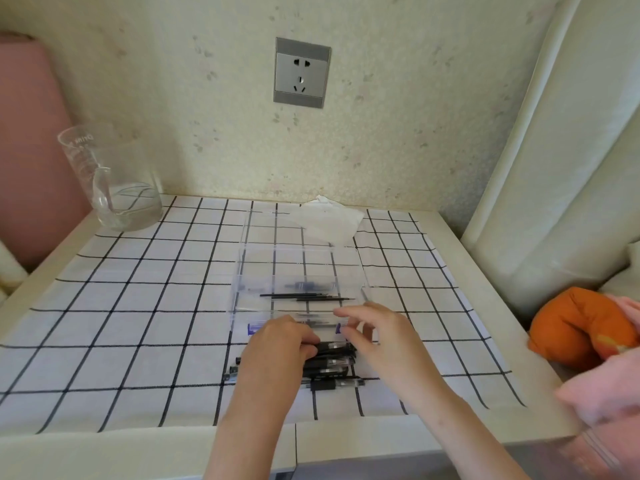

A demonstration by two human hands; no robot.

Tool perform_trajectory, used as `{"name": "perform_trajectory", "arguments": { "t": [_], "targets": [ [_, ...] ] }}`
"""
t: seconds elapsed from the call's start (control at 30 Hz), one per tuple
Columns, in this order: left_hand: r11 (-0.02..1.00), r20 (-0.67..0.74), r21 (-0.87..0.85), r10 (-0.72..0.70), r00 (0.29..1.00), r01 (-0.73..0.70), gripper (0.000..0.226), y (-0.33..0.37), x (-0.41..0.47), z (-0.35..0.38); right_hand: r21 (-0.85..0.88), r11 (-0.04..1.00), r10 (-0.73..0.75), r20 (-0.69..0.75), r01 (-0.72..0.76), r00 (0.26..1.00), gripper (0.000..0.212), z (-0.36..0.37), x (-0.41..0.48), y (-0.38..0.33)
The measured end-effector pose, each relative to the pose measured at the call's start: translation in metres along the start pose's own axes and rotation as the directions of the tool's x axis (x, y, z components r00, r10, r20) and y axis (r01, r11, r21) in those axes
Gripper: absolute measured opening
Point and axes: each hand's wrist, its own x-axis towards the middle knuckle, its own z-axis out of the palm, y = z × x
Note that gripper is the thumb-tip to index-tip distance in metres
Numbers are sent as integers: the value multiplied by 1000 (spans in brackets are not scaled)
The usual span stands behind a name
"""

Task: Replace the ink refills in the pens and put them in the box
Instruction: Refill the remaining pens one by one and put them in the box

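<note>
Pens (pixel 334 362) under left hand (pixel 277 344), beside right hand (pixel 379 337)

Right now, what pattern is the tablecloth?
The tablecloth is white with a black grid; head view shows it best.

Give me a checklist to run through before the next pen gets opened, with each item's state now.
1. Box within reach, just beyond the pens: ok.
2. Refills lying ready inside the box: ok.
3. Pens piled on the cloth in front of the box: ok.
4. Left hand grips the top pen: ok, fingers curl over it.
5. Right hand holds that pen's other end: cannot tell; its fingers are bent close by.
6. Glass beaker well away from the work: ok, at the far left corner.
</note>
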Motion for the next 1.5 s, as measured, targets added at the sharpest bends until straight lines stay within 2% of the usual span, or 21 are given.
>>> {"name": "perform_trajectory", "arguments": {
  "t": [0.13, 0.23, 0.37, 0.53, 0.73, 0.8, 0.9, 0.97, 1.07, 1.23, 1.37, 1.5],
  "targets": [
    [998, 7, 68, 4, 1000, -4, 26, 2, 2, -1, 11, 997, -79, -77, 81, 994, 29, 3, -10, 1],
    [996, -5, 91, -8, 1000, 9, 24, 5, 2, -2, -92, 992, -94, -30, 91, 995, 16, 7, -12, 5],
    [994, -41, 105, 7, 999, -3, 25, 9, -3, -4, -195, 976, -93, 40, 99, 995, 19, 10, -12, 7],
    [996, -78, 86, 24, 997, -18, 23, 9, -9, -5, -200, 974, -83, 135, 109, 987, 24, 8, -12, 9],
    [999, -121, 15, 32, 992, -30, 23, 7, -13, -4, -225, 965, -112, 101, 132, 989, 14, 8, -15, 10],
    [998, -151, -42, 36, 988, -43, 20, 7, -14, -6, -163, 982, -88, 47, 95, 995, 12, 5, -16, 8],
    [982, -201, -164, 63, 978, -97, 17, 8, -17, -11, 106, 994, 28, -6, -27, 1000, 19, -3, -14, 2],
    [955, -215, -249, 109, 971, -162, 19, 11, -19, -14, 277, 958, 81, -17, -73, 997, 24, -9, -11, -3],
    [932, -228, -280, 169, 959, -230, 21, 15, -21, -17, 404, 913, 65, -6, -57, 998, 26, -15, -6, -7],
    [916, -199, -333, 162, 967, -222, 20, 18, -17, -13, 663, 746, 42, 43, -60, 998, 20, -14, -5, -14],
    [921, -261, -312, 151, 953, -231, 19, 22, -19, -10, 796, 588, 166, 54, -143, 985, 22, -4, -6, -18],
    [921, -267, -335, 110, 957, -199, 19, 25, -20, -12, 784, 608, 168, 29, -127, 985, 26, -1, -5, -22]
  ]
}}
